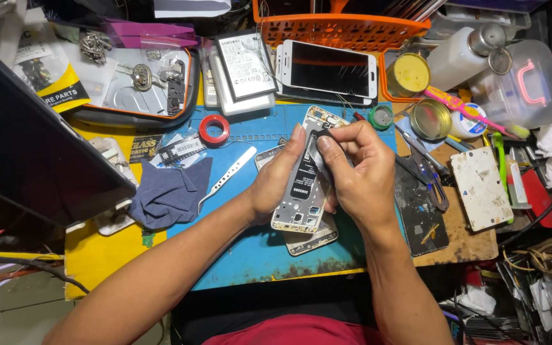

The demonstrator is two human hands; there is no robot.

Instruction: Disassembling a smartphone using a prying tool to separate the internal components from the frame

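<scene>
Centrally, both hands grip an opened phone chassis over a crowded blue work mat.

Left hand (pixel 276 185) wraps the phone chassis (pixel 301 191) from its left edge, fingers curled narrow, thumb pressed on the upper part. Right hand (pixel 356 172) clamps the right edge, thumb and forefinger pinched on a thin dark strip at the frame's top. Under the fingers lies a second phone frame (pixel 311 239) on the blue mat (pixel 250 249). Left of the fingers sit metal tweezers (pixel 228 179), a grey cloth (pixel 170 191) and a red tape roll (pixel 214 129); beyond them, a white phone (pixel 327 69). Bare mat shows only nearer the body; clutter closes every other side.
</scene>
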